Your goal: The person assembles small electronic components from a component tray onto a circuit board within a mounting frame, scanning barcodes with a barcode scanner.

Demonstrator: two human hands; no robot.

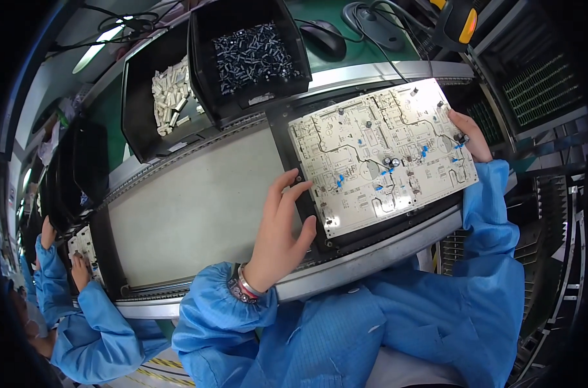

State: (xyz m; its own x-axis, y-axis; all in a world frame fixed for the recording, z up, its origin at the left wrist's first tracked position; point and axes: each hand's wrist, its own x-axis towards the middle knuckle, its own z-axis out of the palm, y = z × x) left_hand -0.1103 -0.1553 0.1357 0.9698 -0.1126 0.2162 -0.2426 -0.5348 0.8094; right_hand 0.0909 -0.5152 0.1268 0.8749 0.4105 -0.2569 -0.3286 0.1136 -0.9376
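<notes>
A white circuit board (397,139) with blue and black cylindrical parts lies over a black carrier (282,132), at a slight angle to it. My right hand (473,134) grips the board's right edge, one finger near its upper right corner; the fingers beneath are hidden. At the board's left edge, my left hand (277,236) is open, thumb and fingers spread. Its fingertips reach the carrier's black border and come close to the board's edge. A bracelet and a band circle my left wrist.
Behind the conveyor rail (226,131) stand a black bin of white parts (171,94) and a black bin of small dark cylindrical parts (252,58). A mouse (323,39) and a yellow-black scanner (459,26) are beyond. At left, a co-worker's hand (80,271) touches another board.
</notes>
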